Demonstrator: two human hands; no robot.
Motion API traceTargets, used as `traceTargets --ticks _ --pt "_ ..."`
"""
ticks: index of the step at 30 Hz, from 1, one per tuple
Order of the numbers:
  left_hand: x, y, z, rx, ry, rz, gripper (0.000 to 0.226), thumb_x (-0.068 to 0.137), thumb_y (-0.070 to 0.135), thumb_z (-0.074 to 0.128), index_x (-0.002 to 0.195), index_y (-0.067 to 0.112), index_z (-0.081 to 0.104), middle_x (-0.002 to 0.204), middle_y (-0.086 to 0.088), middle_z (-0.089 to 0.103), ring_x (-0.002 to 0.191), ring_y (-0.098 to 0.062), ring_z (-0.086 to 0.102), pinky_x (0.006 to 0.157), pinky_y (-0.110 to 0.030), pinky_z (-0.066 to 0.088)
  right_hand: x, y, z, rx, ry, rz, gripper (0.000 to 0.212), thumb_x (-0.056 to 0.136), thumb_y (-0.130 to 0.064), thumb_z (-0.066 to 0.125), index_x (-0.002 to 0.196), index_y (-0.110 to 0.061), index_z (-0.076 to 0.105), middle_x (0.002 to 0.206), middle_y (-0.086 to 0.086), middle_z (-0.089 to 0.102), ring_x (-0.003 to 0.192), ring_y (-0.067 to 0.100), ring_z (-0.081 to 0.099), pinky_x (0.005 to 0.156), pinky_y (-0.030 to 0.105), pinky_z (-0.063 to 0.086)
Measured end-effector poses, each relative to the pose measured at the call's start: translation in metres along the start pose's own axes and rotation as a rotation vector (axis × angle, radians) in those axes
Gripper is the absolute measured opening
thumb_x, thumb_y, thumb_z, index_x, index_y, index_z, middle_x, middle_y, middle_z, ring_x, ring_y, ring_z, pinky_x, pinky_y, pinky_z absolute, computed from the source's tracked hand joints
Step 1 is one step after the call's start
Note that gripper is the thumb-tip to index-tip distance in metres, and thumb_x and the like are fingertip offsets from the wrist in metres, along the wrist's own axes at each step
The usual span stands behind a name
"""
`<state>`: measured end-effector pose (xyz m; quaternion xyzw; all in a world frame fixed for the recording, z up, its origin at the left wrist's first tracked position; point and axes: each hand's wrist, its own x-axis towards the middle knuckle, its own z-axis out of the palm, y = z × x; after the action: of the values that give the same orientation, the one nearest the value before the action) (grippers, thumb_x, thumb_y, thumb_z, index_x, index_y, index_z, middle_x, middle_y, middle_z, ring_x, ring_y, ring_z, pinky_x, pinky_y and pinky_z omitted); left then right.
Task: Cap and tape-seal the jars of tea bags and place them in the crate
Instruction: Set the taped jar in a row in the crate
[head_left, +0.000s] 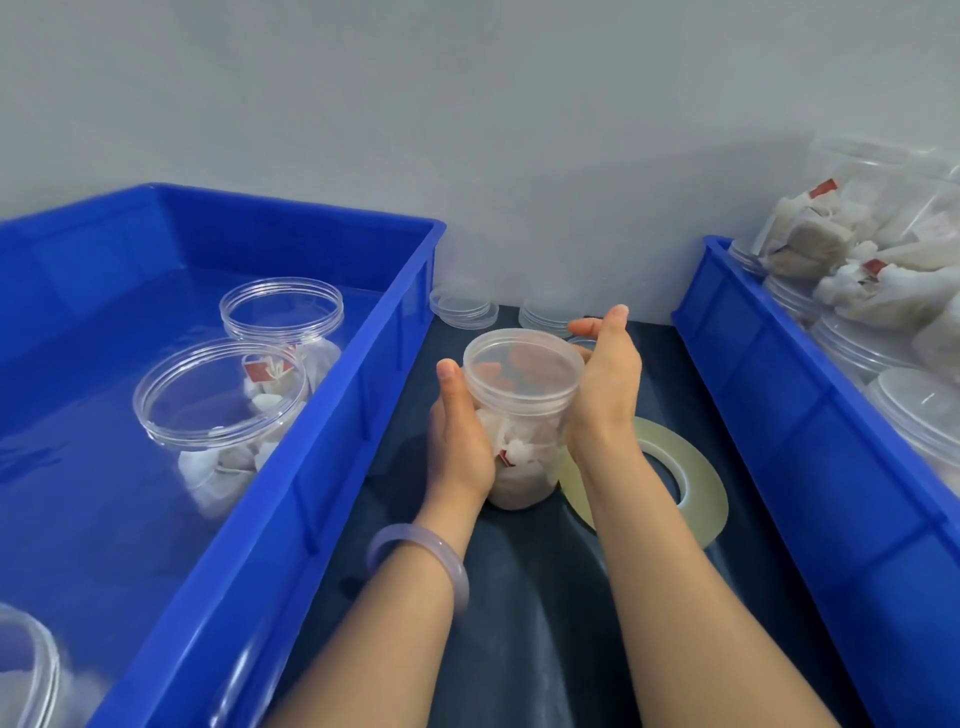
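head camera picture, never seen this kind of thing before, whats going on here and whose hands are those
No machine here: a person works with bare hands, and this one picture comes from a camera worn on their head, looking down. The left hand grips a clear jar of tea bags over the dark tabletop; the right hand cups its lid. A roll of clear tape lies beside it, spare lids behind. The blue crate on the left holds capped jars; the blue crate on the right holds more jars.
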<state>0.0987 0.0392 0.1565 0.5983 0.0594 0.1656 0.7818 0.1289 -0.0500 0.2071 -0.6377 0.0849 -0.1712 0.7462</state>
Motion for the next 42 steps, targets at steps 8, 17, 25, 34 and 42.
traceTargets --ticks 8,17,25,34,42 --pt "0.002 0.002 0.0 -0.02 -0.015 -0.044 0.074 0.065 0.084 0.021 0.08 0.035 0.075 0.096 0.003 0.074 0.104 -0.017 0.066 0.101 -0.043 0.046 0.001 -0.017 -0.015 0.238 -0.027 0.174 0.059 0.095 -0.064 0.026 0.111 -0.018 0.059 0.108 0.004 0.071 0.11 0.02 0.063 0.087 0.03 0.049" --pt "0.0 0.003 -0.002 -0.028 -0.09 -0.01 0.07 0.062 0.087 0.022 0.082 0.044 0.075 0.098 0.006 0.074 0.105 -0.012 0.065 0.102 -0.041 0.045 -0.019 -0.024 0.001 -0.144 -0.184 -0.078 0.051 0.093 -0.066 0.021 0.095 -0.028 0.055 0.091 0.002 0.074 0.1 0.015 0.064 0.093 0.036 0.046" --pt "0.006 0.004 -0.006 0.031 0.067 0.009 0.055 0.085 0.067 0.035 0.081 0.025 0.07 0.084 0.016 0.073 0.089 0.001 0.065 0.086 -0.022 0.049 -0.008 -0.026 -0.02 0.043 -0.347 0.137 0.07 0.095 -0.065 0.015 0.101 -0.012 0.06 0.085 0.003 0.075 0.082 0.015 0.072 0.074 0.034 0.052" --pt "-0.003 0.017 0.006 0.104 -0.097 0.27 0.078 0.075 0.07 0.026 0.114 0.015 0.065 0.112 0.0 0.069 0.109 -0.012 0.062 0.097 -0.034 0.048 -0.009 -0.019 -0.017 -0.166 -0.273 -0.001 0.059 0.097 -0.061 0.022 0.109 -0.023 0.065 0.103 -0.014 0.067 0.102 0.002 0.059 0.085 0.023 0.039" --pt "-0.003 0.013 0.009 0.077 0.059 0.373 0.06 0.082 0.064 0.03 0.11 0.017 0.056 0.1 0.013 0.062 0.093 0.005 0.059 0.077 -0.009 0.044 -0.004 -0.007 -0.016 -0.159 -0.232 -0.043 0.061 0.101 -0.053 0.019 0.083 -0.028 0.073 0.083 -0.011 0.074 0.078 -0.001 0.067 0.069 0.012 0.049"
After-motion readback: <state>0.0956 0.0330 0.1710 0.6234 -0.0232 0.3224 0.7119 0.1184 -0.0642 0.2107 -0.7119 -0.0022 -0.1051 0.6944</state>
